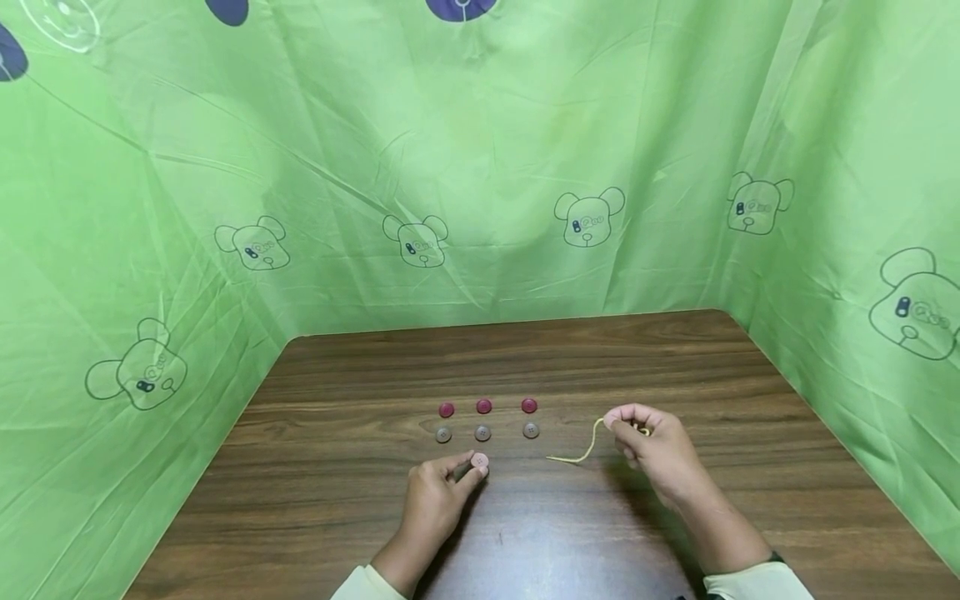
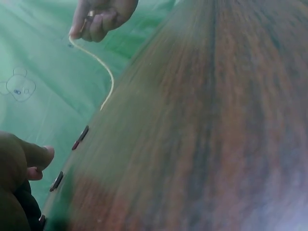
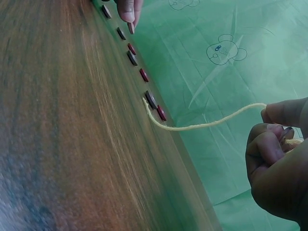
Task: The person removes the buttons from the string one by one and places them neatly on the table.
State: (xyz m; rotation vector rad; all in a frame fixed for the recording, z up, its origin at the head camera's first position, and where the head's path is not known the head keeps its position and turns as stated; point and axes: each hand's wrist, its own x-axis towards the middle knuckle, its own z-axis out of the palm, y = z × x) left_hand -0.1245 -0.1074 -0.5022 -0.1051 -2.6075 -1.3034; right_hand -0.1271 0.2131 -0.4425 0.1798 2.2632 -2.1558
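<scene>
Between its thumb and index finger, my left hand (image 1: 437, 498) pinches a pink button (image 1: 480, 461) just above the wooden table. My right hand (image 1: 656, 446) is raised to the right and pinches a yellow cord (image 1: 592, 442), whose free end hangs down to the left. More of the cord shows curled inside the right palm in the right wrist view. Beyond the left hand lie grey buttons (image 1: 482, 433) in a row of three. Behind these is a row of three dark red buttons (image 1: 483, 406).
The brown wooden table (image 1: 322, 467) reaches back to a green cloth (image 1: 495, 283) printed with bear heads, which hangs at the back and both sides. Light glares off the table's near middle.
</scene>
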